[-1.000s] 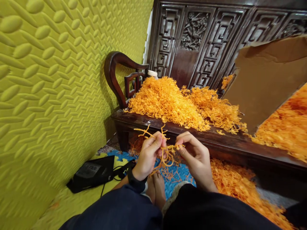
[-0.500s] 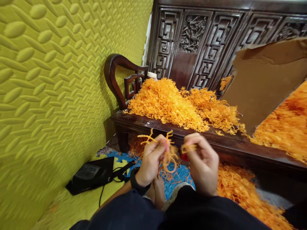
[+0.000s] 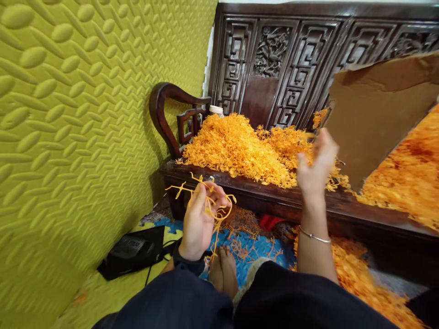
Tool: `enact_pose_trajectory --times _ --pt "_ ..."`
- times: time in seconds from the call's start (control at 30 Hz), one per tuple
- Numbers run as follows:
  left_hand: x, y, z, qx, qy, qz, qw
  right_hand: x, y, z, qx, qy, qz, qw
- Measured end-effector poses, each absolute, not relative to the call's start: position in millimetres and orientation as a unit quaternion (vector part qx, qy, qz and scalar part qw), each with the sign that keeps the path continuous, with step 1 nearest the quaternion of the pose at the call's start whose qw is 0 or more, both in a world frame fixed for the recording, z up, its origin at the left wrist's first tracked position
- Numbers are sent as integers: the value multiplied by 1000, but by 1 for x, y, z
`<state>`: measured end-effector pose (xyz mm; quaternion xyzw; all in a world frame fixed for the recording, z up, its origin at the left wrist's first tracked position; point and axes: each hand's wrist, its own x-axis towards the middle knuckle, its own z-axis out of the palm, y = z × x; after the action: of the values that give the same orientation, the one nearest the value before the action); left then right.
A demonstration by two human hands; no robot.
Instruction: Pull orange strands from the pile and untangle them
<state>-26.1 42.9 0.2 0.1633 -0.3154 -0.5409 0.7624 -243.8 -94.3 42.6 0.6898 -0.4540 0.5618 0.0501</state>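
Observation:
My left hand (image 3: 200, 219) is closed around a tangle of thin orange plastic strands (image 3: 209, 201) that stick out above and hang below the fist. My right hand (image 3: 314, 164) is raised and blurred over the big heap of small orange pieces (image 3: 247, 148) on the dark carved wooden bench (image 3: 260, 194). Its fingers are spread and I see nothing in it. My bare feet (image 3: 224, 269) rest on the blue mat (image 3: 254, 249) below.
A yellow-green padded wall (image 3: 75, 114) fills the left. A black bag (image 3: 132, 251) lies on the floor by it. A cardboard sheet (image 3: 377, 109) leans on the bench, with more orange pieces (image 3: 408, 173) to its right and on the floor (image 3: 346, 269).
My right hand left the strands and rose up and to the right over the bench heap. My left hand kept the tangle and shifted slightly left.

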Motion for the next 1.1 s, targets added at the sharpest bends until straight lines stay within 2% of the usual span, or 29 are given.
enact_pose_trajectory --times 0.1,0.17,0.23,0.3,0.37,0.47,0.57,0.7,0.8,0.97,1.1 --pt "-23 41 -1 151 -309 -538 770 -229 -96 22 697 -452 556 -15" --pt "-22 40 0 140 -312 -540 769 -214 -79 9 745 -408 508 -143" --pt "-23 40 1 129 -319 -543 766 -197 -55 0 813 -309 384 -309" --pt "-24 41 2 122 -324 -545 764 -181 -33 -4 864 -201 262 -380" --pt "-24 42 3 122 -327 -546 762 -169 -21 -4 897 -149 230 -348" --pt "-23 44 3 127 -334 -547 757 -164 -20 -3 906 -167 257 -291" --pt "-20 44 2 137 -341 -537 759 -170 -25 -3 838 -240 400 -282" --pt "-18 42 -2 150 -374 -539 740 -180 -28 -3 658 -275 643 -278" --pt "-20 40 -5 178 -393 -547 717 -183 -30 -3 574 -257 725 -281" --pt "-22 41 -4 229 -407 -561 683 -190 -31 2 527 -258 739 -332" --pt "-22 37 -4 239 -414 -568 670 -199 -29 5 593 -279 665 -359"
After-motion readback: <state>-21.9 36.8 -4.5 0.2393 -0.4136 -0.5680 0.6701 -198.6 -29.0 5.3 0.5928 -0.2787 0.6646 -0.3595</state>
